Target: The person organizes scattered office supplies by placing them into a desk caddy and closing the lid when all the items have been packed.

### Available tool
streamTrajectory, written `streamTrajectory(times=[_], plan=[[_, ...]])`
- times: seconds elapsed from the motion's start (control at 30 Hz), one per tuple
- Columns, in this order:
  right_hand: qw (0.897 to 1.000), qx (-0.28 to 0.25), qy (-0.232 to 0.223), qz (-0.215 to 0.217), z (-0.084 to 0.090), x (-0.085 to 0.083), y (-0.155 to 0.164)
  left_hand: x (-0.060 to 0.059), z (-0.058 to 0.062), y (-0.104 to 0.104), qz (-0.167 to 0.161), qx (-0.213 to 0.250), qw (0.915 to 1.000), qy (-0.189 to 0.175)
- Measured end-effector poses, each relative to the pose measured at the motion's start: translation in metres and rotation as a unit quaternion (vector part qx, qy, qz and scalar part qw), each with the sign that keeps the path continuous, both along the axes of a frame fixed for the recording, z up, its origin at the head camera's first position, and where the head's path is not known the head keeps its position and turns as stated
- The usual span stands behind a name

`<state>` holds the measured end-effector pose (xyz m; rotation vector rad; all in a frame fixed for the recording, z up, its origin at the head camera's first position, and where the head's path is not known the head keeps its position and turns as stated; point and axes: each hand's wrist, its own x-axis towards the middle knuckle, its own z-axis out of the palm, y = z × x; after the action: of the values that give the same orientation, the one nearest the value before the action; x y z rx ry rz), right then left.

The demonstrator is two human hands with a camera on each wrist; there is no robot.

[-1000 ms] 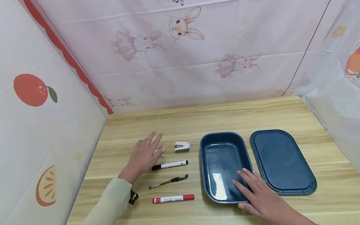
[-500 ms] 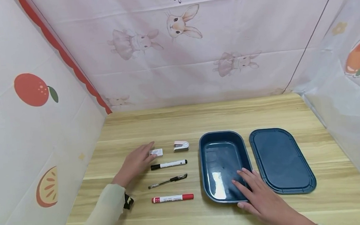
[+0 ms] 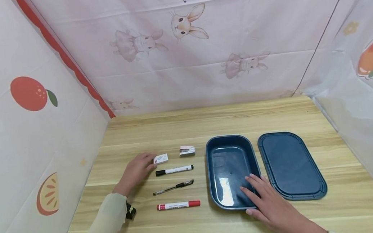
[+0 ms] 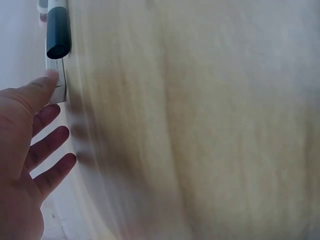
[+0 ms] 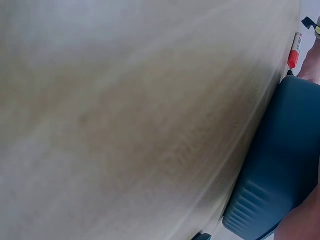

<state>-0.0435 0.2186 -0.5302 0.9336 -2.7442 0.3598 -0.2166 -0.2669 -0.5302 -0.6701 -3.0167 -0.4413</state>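
My left hand (image 3: 137, 169) is at the left end of a small white box (image 3: 161, 159) with printing on it. In the left wrist view the thumb (image 4: 47, 82) lies against the near face of the box, and the index finger is hidden behind it; the other fingers are spread below. My right hand (image 3: 270, 201) rests over the front right rim of a deep blue container (image 3: 211, 179), fingers straight over its inside and thumb at the front wall. A black-capped white marker (image 3: 174, 170) lies just in front of the white box.
A small pink and white stapler (image 3: 187, 151) stands right of the white box. A black pen (image 3: 173, 187) and a red marker (image 3: 178, 205) lie nearer the front. The container's blue lid (image 3: 292, 165) lies flat to its right. Printed cloth walls enclose the wooden table (image 3: 161, 125).
My left hand has drawn back left and down from above the white box to its left end, bringing the box into view. The right hand stays on the container.
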Motion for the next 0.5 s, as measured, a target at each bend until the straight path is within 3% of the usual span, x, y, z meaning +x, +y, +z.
streamTrajectory(times=[0.13, 0.5], plan=[[1.0, -0.001, 0.0, -0.001, -0.0011, 0.0006, 0.0005, -0.0026, -0.0029, 0.0, 0.007, -0.007, 0.9999, 0.003], [1.0, -0.003, -0.006, -0.004, -0.0018, 0.0017, 0.0014, -0.0059, -0.009, -0.0004, 0.039, 0.028, 0.9987, -0.015]])
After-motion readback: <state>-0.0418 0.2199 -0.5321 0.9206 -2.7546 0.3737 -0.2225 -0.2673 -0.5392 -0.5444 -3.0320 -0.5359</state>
